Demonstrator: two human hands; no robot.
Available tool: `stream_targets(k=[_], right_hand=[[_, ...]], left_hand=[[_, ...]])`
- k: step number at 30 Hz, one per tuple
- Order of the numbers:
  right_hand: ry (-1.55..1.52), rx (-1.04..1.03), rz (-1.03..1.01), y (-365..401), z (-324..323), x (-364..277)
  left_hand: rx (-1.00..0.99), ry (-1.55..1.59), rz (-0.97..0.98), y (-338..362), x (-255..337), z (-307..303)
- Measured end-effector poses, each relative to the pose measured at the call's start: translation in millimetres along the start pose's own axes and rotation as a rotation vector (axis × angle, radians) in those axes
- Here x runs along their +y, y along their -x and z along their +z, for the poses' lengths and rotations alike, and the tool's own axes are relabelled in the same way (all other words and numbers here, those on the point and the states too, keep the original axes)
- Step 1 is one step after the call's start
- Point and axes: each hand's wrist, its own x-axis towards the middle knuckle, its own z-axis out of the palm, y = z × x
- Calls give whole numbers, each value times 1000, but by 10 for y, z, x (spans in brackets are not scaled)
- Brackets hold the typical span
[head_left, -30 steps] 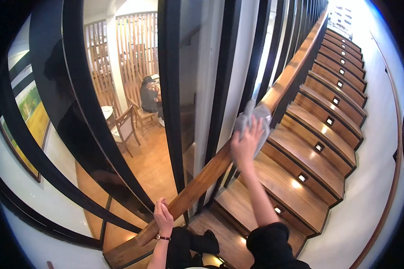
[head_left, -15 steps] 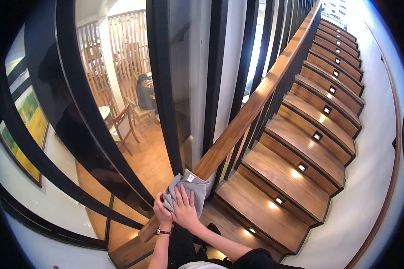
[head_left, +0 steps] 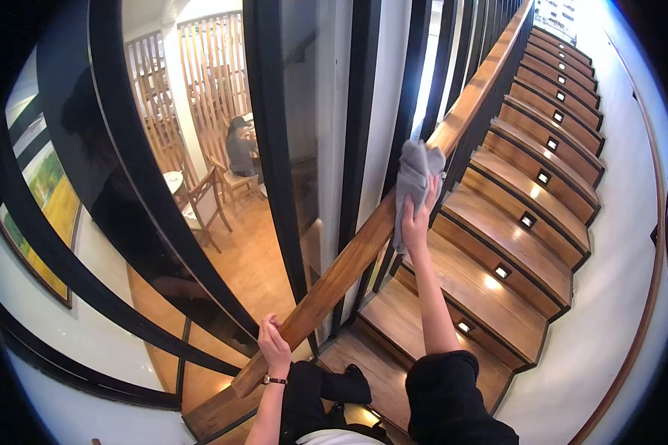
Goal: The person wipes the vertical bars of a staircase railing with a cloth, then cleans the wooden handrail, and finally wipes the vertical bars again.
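No words, brands, numbers or signs can be read. On the grey cloth (head_left: 416, 167), at two o'clock from the middle of the view, a small pale spot shows at the right edge, too tiny to tell whether it is a label. At the top of the stairs, between one and two o'clock, a bright patch (head_left: 557, 16) carries small dark marks, too washed out to make out as lettering. The framed painting (head_left: 56, 196) at nine o'clock bears no legible writing.
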Motion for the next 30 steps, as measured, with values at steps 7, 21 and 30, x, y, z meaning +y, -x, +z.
stream_targets(k=[7, 21, 30], right_hand=[[-99, 108, 419, 1304, 492, -1193], [-416, 127, 518, 1462, 416, -1177], [-693, 235, 911, 1463, 453, -1111]], left_hand=[[-4, -21, -13, 0, -3, 17], [-3, 18, -44, 6, -23, 23], [41, -56, 45, -14, 32, 56]])
